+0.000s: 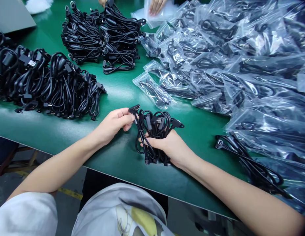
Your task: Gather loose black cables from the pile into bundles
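A bunch of coiled black cables (156, 137) is gripped in my right hand (172, 146), just above the green tabletop. The thumb lies across the front of the bunch, and most of the other fingers are hidden behind it. On the bunch's left side, my left hand (119, 121) pinches a cable connector (134, 108) between thumb and fingertips. That connector stands at the top of the leftmost coil, its socket facing up. Several more plugs stick out along the bunch's top and bottom.
Long piles of bundled black cables (51, 82) lie left, with another stack (103, 39) behind. Cables in clear zip bags (216, 59) cover the right side. One loose cable (248, 160) lies near my right forearm. Another person's hand (157, 6) touches clear bags at the back.
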Action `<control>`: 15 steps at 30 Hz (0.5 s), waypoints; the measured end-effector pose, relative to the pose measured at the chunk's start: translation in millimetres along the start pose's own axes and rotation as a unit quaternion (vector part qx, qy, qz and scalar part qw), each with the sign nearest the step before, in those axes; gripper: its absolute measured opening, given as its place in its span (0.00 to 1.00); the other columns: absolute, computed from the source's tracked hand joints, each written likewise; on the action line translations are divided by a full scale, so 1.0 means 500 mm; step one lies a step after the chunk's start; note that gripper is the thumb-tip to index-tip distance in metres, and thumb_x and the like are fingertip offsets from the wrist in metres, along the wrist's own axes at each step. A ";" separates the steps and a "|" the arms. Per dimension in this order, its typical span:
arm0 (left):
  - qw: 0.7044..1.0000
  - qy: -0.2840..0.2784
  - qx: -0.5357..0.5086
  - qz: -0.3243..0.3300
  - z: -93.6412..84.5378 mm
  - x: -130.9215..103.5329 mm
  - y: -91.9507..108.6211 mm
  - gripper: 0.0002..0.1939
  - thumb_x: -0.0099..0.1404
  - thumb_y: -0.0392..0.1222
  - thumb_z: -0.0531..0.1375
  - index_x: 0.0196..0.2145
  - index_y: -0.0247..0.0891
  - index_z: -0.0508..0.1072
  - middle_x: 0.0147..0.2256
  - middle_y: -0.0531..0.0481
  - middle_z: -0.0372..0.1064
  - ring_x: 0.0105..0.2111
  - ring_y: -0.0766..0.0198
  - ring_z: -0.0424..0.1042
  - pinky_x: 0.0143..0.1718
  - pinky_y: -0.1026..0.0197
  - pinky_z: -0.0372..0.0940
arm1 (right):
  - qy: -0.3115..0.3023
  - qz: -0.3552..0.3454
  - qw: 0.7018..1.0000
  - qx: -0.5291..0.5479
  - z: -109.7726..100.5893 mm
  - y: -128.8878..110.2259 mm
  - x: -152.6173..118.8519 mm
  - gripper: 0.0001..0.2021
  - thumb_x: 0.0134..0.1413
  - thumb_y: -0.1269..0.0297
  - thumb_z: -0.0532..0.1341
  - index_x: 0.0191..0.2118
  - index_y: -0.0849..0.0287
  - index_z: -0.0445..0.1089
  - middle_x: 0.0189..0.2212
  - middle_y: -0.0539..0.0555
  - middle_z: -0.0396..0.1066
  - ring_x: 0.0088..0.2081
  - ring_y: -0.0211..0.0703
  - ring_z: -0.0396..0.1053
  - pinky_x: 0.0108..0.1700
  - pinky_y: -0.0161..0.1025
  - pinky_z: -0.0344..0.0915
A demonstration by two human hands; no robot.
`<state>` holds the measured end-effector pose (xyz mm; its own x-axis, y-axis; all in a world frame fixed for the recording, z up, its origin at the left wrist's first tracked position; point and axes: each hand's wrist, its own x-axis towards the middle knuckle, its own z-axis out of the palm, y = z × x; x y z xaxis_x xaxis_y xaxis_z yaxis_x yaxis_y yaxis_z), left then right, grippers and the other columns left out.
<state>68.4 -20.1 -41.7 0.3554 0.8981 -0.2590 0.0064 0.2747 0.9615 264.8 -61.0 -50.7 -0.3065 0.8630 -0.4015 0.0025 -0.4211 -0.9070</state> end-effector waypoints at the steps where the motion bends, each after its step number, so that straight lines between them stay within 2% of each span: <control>1: 1.000 -0.003 -0.006 -0.001 0.001 0.000 -0.001 0.13 0.62 0.46 0.63 0.27 0.36 0.67 0.21 0.56 0.59 0.23 0.70 0.56 0.28 0.64 0.51 | 0.002 0.001 1.000 0.001 0.000 0.001 0.000 0.07 0.41 0.65 0.70 0.29 0.58 0.75 0.30 0.51 0.75 0.33 0.44 0.71 0.41 0.42 0.67; 7: 1.000 -0.011 -0.003 0.000 0.000 0.007 -0.009 0.21 0.56 0.53 0.69 0.28 0.37 0.65 0.25 0.55 0.62 0.24 0.71 0.58 0.28 0.64 0.53 | 0.005 -0.009 1.000 0.003 -0.001 0.003 0.001 0.07 0.40 0.66 0.70 0.29 0.58 0.74 0.32 0.51 0.76 0.33 0.43 0.71 0.43 0.42 0.68; 15: 1.000 -0.006 0.018 0.013 -0.001 -0.001 -0.006 0.20 0.58 0.55 0.68 0.31 0.36 0.68 0.28 0.53 0.66 0.28 0.67 0.65 0.32 0.63 0.61 | 0.008 -0.007 1.000 0.012 0.000 0.003 0.002 0.07 0.40 0.66 0.70 0.29 0.57 0.73 0.31 0.51 0.76 0.34 0.45 0.72 0.43 0.43 0.68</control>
<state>67.8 -21.1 -44.5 0.3676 0.9003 -0.2329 0.0312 0.2384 0.9707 264.7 -60.8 -52.6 -0.2910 0.8732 -0.3908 -0.0248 -0.4153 -0.9094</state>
